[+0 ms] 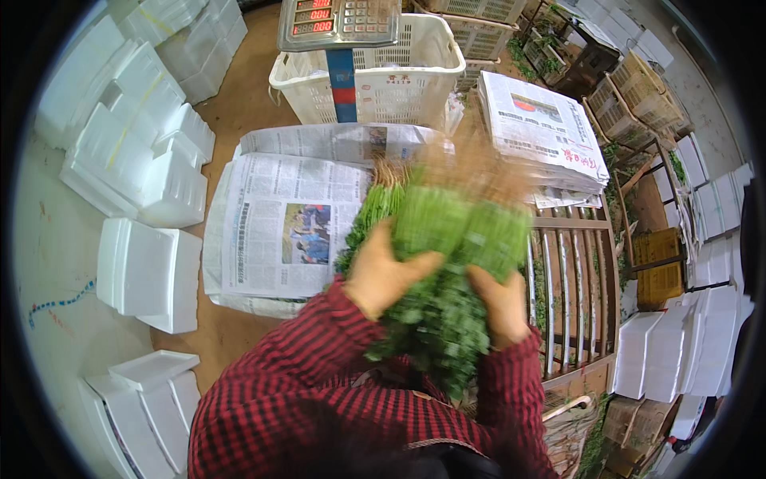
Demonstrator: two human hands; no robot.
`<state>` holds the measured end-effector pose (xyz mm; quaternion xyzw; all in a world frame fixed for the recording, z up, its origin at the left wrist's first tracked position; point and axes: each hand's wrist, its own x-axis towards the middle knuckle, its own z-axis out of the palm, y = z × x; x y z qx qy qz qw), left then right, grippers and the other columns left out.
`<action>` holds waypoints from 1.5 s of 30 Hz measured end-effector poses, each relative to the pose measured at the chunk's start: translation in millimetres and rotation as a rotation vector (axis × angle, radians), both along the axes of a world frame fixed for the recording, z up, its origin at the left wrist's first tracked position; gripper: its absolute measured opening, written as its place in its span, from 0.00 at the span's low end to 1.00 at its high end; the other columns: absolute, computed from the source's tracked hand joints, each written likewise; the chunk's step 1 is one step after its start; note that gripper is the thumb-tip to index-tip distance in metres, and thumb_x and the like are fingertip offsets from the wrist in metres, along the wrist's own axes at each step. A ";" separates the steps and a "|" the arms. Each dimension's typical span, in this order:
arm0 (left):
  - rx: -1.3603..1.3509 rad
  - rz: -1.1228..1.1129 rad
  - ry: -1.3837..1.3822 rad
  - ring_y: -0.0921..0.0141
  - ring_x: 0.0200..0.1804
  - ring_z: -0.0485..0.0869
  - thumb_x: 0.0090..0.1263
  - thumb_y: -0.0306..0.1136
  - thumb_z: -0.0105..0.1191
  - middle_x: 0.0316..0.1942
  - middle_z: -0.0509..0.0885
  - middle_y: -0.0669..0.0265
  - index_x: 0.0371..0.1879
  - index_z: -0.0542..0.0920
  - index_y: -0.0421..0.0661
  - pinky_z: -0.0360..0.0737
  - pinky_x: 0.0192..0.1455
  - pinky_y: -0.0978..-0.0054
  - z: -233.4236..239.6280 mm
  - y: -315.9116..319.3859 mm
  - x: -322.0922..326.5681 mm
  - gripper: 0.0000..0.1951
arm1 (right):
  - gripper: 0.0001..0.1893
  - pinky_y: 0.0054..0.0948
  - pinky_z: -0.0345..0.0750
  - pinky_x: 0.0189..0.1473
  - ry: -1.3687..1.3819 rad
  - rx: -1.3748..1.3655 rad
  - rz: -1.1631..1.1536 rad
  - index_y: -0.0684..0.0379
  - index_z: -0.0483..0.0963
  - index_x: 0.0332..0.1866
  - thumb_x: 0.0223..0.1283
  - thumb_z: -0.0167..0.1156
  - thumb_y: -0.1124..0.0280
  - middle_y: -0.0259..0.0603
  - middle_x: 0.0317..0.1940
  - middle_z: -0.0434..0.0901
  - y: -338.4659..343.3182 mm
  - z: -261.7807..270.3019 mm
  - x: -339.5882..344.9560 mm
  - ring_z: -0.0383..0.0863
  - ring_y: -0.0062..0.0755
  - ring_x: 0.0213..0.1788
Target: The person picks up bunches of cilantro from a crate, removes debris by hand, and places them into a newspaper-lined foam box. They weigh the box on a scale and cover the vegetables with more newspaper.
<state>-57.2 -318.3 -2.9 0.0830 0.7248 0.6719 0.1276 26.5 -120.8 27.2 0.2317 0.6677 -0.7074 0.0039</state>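
Observation:
Two bunches of leafy green herbs with brown roots (461, 239), blurred by motion, are between my hands, roots away from me and leaves toward my body. My left hand (389, 269) grips them from the left side, its thumb across the stems. On the right side my right hand (499, 302) holds them, thumb on top. Another bunch of rooted greens (383, 200) lies just left of them, at the edge of newspaper sheets (257, 227) spread over the surface before me.
A digital scale's display (338, 24) stands on a blue and red post before a white plastic crate (407, 90). Stacked newspapers (541, 132) lie at the right, beyond a metal slatted rack (574, 287). White foam boxes (149, 269) line the left; more crates and boxes stand far right.

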 end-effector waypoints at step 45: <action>-0.943 -0.835 0.648 0.51 0.86 0.51 0.76 0.61 0.55 0.85 0.59 0.63 0.83 0.61 0.59 0.49 0.86 0.44 -172.5 -139.5 -145.3 0.40 | 0.26 0.44 0.82 0.60 0.251 1.048 0.341 0.52 0.81 0.65 0.59 0.68 0.75 0.45 0.59 0.85 -159.2 -169.0 -245.6 0.85 0.50 0.56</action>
